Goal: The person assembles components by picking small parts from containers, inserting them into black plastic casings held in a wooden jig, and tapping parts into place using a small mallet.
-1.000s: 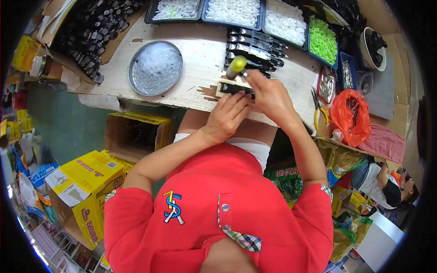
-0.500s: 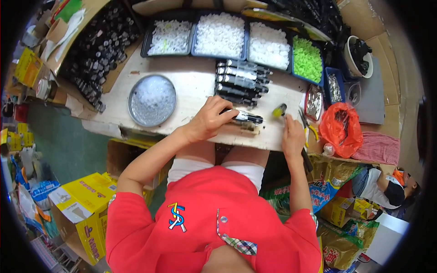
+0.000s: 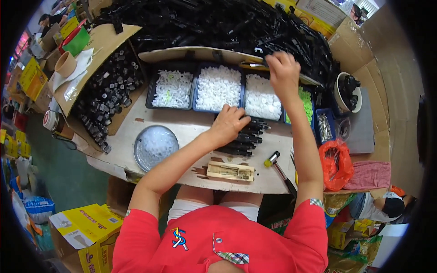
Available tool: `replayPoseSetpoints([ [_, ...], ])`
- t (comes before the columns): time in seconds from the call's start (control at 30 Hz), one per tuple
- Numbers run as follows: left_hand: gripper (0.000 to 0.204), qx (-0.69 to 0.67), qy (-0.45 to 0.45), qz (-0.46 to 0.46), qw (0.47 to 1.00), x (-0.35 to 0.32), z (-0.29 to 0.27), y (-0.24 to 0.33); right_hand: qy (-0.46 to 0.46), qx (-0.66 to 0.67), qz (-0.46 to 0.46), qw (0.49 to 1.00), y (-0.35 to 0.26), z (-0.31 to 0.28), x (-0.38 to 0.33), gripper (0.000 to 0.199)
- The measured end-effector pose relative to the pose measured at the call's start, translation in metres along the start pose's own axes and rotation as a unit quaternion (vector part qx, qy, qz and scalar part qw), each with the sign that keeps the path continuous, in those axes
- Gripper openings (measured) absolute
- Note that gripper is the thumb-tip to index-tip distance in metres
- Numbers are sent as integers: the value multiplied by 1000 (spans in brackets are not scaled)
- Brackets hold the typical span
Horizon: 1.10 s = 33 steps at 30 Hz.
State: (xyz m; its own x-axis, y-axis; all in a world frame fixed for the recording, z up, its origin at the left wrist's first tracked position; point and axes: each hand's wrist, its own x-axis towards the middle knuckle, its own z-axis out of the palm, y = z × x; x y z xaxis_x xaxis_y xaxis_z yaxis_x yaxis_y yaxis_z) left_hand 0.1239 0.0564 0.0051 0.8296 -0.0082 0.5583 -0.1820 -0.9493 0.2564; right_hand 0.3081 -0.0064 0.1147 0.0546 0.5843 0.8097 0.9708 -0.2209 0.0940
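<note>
My left hand (image 3: pixel 229 123) is closed at the far end of a row of black plastic parts (image 3: pixel 239 146), its fingers pinching one of them; the fingertips are partly hidden. Raised beyond the trays, my right hand (image 3: pixel 284 75) is at the edge of a large heap of black parts (image 3: pixel 205 25). Its fingers are curled and slightly blurred, and what they hold, if anything, cannot be made out. A wooden jig (image 3: pixel 231 171) with a slotted top lies bare near the table's front edge. Right of it rests a small hammer (image 3: pixel 273 159) with a yellow face.
Trays of small white pieces (image 3: pixel 218 88) and green pieces (image 3: pixel 306 103) line the back. A round metal dish (image 3: pixel 156 148) stands at left, by a box of black caps (image 3: pixel 109 86). On the right are a red plastic bag (image 3: pixel 336 166), a blue bin (image 3: pixel 325 125) and a white bucket (image 3: pixel 350 93).
My left hand has left the jig with the black part and moved to the row. My right hand has gone from beside the hammer to the far heap. The view has tilted up.
</note>
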Motion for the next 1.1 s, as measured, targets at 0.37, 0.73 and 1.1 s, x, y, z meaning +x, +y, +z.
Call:
replayPoseSetpoints([
  [0.37, 19, -37, 141, -259, 955, -90, -106, -23, -256, -212, -71, 941, 15, 107, 103, 30],
  [0.73, 13, 89, 273, -506, 814, -261, -159, -94, 114, -14, -76, 990, 43, 20, 103, 26],
  [1.1, 17, 178, 176, -477, 843, -184, -128, -169, -322, 140, 60, 934, -141, -103, -161, 35],
])
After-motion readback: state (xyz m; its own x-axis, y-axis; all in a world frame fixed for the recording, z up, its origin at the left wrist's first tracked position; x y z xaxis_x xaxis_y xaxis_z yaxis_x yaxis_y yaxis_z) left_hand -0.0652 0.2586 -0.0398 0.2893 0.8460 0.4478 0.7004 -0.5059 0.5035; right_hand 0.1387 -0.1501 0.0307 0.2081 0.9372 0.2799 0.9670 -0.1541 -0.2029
